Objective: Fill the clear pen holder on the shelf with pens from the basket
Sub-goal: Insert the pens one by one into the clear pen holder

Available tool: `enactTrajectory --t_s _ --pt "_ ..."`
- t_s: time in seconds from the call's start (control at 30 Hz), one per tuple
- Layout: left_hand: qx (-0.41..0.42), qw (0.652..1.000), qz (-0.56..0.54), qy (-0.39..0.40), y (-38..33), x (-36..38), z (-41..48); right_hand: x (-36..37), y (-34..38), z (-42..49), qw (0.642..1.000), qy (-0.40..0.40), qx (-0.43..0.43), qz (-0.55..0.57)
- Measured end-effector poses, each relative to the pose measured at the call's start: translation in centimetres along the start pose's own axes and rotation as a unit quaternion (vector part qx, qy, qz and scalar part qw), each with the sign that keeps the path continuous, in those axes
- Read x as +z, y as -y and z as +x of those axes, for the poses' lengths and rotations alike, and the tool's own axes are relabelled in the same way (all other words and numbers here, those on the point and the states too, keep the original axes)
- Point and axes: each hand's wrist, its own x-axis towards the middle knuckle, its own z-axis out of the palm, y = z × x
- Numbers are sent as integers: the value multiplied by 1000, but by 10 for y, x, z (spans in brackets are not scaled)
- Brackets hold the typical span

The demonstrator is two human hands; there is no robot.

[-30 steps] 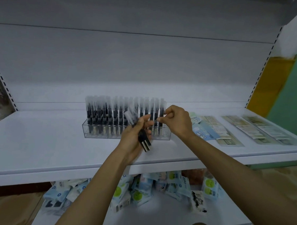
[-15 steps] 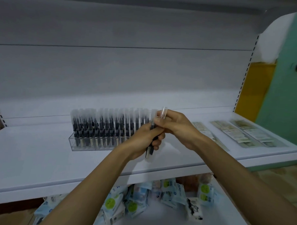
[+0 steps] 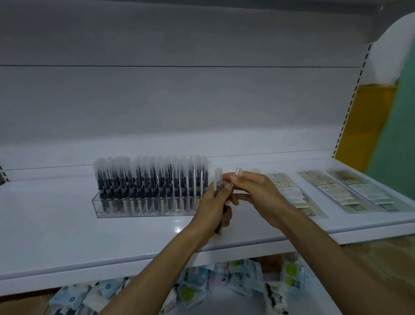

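Pens [image 3: 217, 181], just right of pen holder [image 3: 118, 209]: light, stiff, slick; L hand [image 3: 210, 211] clasps several; R hand [image 3: 256, 194] pinches one, prob. cap-end; take mid-barrel.

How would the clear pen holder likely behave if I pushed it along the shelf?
The pen holder is long, low and flat-based, so it would probably slide rather than tip. The glossy shelf suggests little friction. Packed with upright pens, it likely feels heavy for its size.
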Motion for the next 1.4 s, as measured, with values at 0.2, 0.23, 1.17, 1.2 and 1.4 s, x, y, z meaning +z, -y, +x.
enactTrajectory --t_s 0.2,0.23,1.17,1.2,1.4 --pt "107 986 73 -107 13 -27 7 -12 20 34 986 -162 -26 17" --pt "126 980 87 -124 16 -33 6 -15 25 42 982 -182 -36 24" --pt "147 968 54 -196 46 -61 0 26 5 90 938 -185 -160 -247" --pt "147 968 54 -195 45 -61 0 25 6 90 937 -183 -161 -252" --pt "142 969 60 -192 45 -61 0 23 8 93 931 -187 -158 -270"
